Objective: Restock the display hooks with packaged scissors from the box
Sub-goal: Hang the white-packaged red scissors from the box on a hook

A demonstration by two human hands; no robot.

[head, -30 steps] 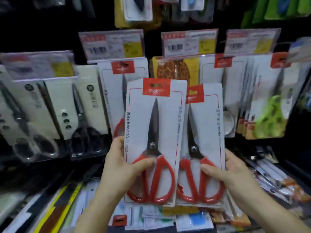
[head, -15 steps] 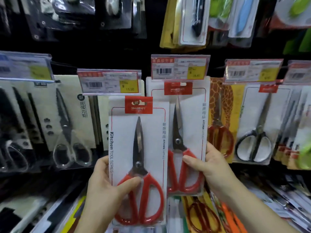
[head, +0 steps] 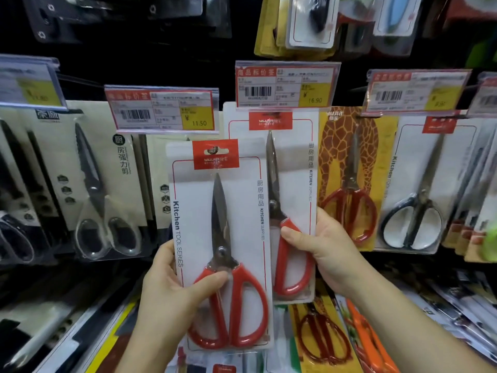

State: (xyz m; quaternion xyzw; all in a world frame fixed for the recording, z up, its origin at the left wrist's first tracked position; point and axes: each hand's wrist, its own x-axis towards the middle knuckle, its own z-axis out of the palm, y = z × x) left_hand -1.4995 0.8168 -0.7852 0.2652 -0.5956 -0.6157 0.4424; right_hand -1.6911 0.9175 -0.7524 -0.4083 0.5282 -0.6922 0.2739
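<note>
Left hand first: we see it gripping the near scissors pack, thumb pressed across the red handles and fingers curled behind the card's left edge. That pack stands upright at about 6 o'clock in our view, its red header below the 11.50 price tag. Our right hand, at about 4 o'clock from the frame's centre, pinches the far scissors pack, thumb on the front over its red handle and fingers wrapped behind the right edge. This second pack sits higher, partly overlapped by the near one, with its top tucked under the 16.90 price tag at 12 o'clock; we cannot tell whether it hangs on a hook. Just beside it at 3 o'clock hangs a giraffe-print pack, then a black-handled scissors pack. At 9 o'clock hang grey kitchen shears.
</note>
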